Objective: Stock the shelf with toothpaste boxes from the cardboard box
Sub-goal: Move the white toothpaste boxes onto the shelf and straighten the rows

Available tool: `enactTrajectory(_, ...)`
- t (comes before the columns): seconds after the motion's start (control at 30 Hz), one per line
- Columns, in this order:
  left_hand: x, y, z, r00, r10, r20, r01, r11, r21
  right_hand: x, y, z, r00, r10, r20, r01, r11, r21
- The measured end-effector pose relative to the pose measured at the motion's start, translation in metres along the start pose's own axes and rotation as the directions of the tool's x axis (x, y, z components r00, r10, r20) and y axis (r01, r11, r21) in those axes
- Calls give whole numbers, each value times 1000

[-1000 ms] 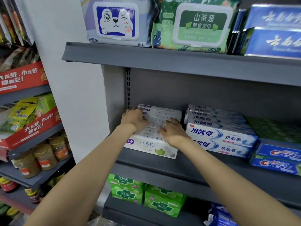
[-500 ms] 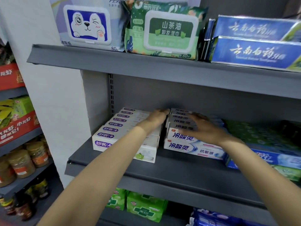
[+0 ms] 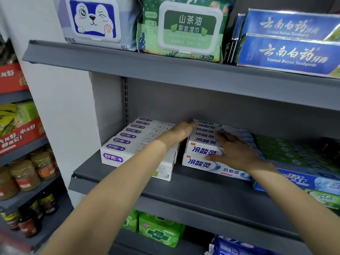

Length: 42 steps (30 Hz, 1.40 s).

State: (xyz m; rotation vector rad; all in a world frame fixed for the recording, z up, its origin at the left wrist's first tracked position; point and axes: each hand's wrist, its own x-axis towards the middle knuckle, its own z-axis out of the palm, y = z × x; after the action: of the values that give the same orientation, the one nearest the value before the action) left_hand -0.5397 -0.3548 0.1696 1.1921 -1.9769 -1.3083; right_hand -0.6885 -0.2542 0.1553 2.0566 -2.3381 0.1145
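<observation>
On the middle grey shelf [image 3: 128, 183] stand two stacks of toothpaste boxes. The left stack is white with purple logos [image 3: 117, 152]. The right stack is white and blue [image 3: 202, 161]. My left hand [image 3: 181, 132] reaches with straight fingers into the gap between the stacks, against the left end of the white and blue boxes. My right hand [image 3: 237, 150] lies flat with spread fingers on top of the white and blue stack. The cardboard box is out of view.
Blue and green toothpaste boxes [image 3: 301, 179] fill the shelf to the right. Wet-wipe packs [image 3: 185, 28] and blue toothpaste boxes [image 3: 288, 52] sit on the shelf above. Green packs [image 3: 158, 232] lie below. Jars [image 3: 24, 177] and red cartons [image 3: 20, 137] fill the left rack.
Both hands left the white and purple stack and moved right to the white and blue stack. The view shifted right and closer.
</observation>
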Motion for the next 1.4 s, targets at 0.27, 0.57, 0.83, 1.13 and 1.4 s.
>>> enactTrajectory(0.27, -17, -21, -15, 917, 285, 278, -392, 766, 509, 1, 2, 4, 999, -18, -47, 14, 995, -99)
enactTrajectory(0.57, -9, -17, -13, 894, 349, 279, -430, 498, 753, 9, -6, 4, 998, -5, -67, -1, 995, -99)
enactTrajectory(0.83, -11, -7, -7, 918, 304, 256, -374, 449, 811, 10, 7, -15, 994, -34, 106, 2, 957, 290)
enactTrajectory(1.13, -2, -3, 12, 903, 285, 323, -414, 370, 832, 32, 71, -14, 887, 457, 61, -380, 652, 656)
enactTrajectory(1.4, 1, -6, 10, 906, 272, 324, -414, 407, 814, 42, 57, -6, 890, 440, 118, -362, 525, 770)
